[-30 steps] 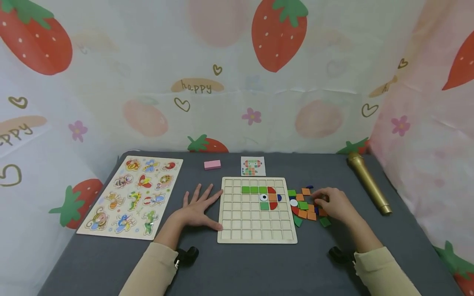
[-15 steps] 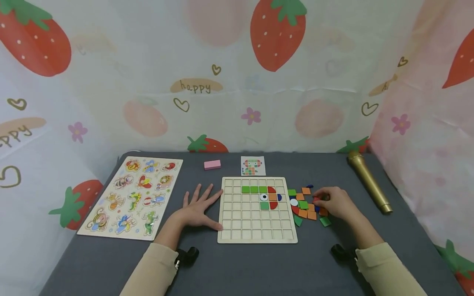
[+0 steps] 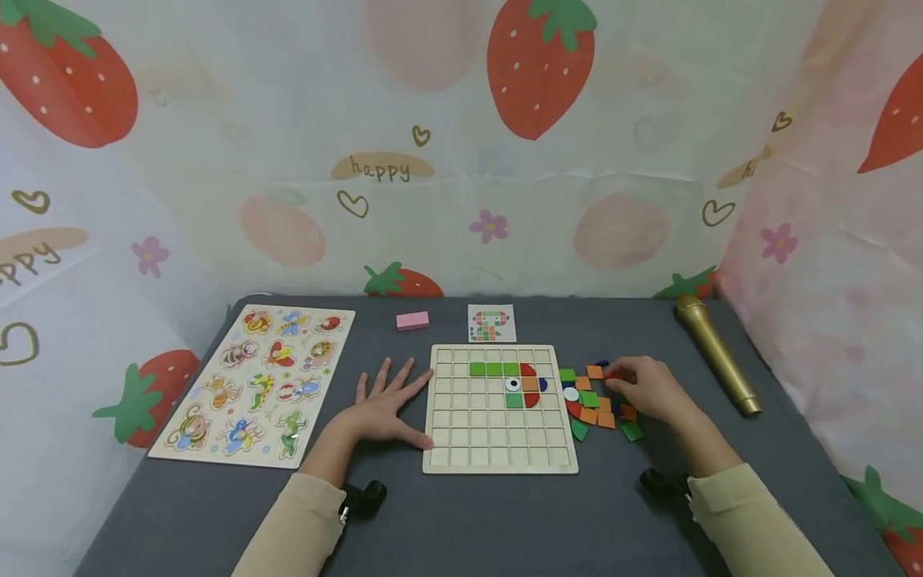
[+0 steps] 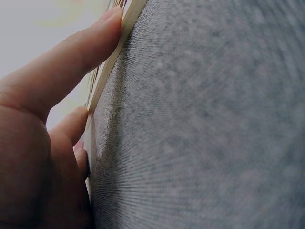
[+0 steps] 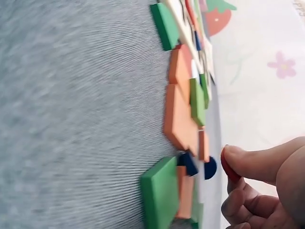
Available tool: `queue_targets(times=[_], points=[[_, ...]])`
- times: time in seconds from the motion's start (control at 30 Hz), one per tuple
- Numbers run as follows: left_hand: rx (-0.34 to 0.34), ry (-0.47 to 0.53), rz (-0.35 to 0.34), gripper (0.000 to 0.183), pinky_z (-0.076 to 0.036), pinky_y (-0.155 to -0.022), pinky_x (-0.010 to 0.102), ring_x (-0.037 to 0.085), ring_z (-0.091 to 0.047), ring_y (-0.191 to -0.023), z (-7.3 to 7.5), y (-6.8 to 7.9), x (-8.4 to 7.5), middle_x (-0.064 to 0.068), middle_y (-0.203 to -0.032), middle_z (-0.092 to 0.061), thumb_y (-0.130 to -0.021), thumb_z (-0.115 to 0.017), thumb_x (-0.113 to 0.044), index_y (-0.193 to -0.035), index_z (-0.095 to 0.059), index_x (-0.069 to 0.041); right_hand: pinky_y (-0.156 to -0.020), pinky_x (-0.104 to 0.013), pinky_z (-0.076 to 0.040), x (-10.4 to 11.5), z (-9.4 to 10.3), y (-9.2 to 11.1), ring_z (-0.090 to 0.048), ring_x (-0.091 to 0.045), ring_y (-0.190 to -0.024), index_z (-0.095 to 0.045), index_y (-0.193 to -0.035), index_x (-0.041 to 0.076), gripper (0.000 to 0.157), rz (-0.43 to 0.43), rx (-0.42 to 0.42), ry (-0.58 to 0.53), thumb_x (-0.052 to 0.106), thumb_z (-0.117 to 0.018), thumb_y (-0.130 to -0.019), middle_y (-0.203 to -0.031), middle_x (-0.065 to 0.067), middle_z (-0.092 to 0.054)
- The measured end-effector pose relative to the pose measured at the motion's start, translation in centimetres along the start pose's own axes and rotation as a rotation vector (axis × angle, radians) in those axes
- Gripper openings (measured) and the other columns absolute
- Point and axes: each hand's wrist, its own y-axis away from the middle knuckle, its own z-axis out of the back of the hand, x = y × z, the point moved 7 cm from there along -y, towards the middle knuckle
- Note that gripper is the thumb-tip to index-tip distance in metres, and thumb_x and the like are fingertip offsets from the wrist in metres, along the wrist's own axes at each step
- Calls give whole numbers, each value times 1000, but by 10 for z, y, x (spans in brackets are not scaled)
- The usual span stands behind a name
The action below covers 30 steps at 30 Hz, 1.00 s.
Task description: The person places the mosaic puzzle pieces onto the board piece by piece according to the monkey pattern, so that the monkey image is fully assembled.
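Note:
A square wooden grid board point(image 3: 461, 437) lies flat on the table, with green, red, orange, white and blue pieces set in its upper right cells. My left hand point(image 3: 385, 410) is spread, its thumb and index fingertip touching the board's left edge; the left wrist view shows the thumb point(image 4: 71, 57) against that edge. Between thumb and fingers, my right hand point(image 3: 649, 389) pinches a small red piece point(image 5: 229, 166), just above the loose pieces. Those pieces lie right of the board: orange squares point(image 3: 588, 416), green ones point(image 3: 631, 431), and a white disc point(image 3: 571, 393).
A small picture card point(image 3: 492, 323) lies behind the board, with a pink block point(image 3: 413, 320) to its left. A wooden insect puzzle point(image 3: 255, 385) lies at the left. At the right is a gold microphone-shaped tube point(image 3: 717, 355). A strawberry-print curtain point(image 3: 447, 240) stands behind the table.
My right hand has picked a red piece out of the loose pieces and moved slightly up and left with it. The left hand stays at the board's edge.

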Motion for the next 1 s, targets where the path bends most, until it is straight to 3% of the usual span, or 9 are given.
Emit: queue_targets(times=[0.5, 0.77, 1.0], points=[[0, -5, 8, 116, 14, -116, 69, 38, 21, -154, 0, 1, -3, 3, -172, 2, -69, -80, -70, -162, -18, -37, -70, -35, -52, 29, 2, -8, -63, -21, -85, -66, -107, 8, 12, 32, -1, -75, 18, -63, -101, -99, -8, -68], [-1, -9, 10, 117, 14, -116, 69, 38, 21, -154, 0, 0, -2, 3, -172, 3, -69, -79, -70, -162, -17, -37, -70, -36, -54, 44, -1, -15, -67, -25, -88, -63, -128, 5, 28, 72, -1, -112, 15, -60, -103, -109, -14, -71], [-5, -1, 7, 117, 14, -115, 69, 38, 20, -154, 1, 1, -1, 3, -172, 3, -69, -80, -70, -162, -18, -37, -73, -37, -56, 59, -7, -24, -67, -24, -89, -69, -120, 6, 23, 88, -21, -132, 18, -62, -102, -109, -11, -72]])
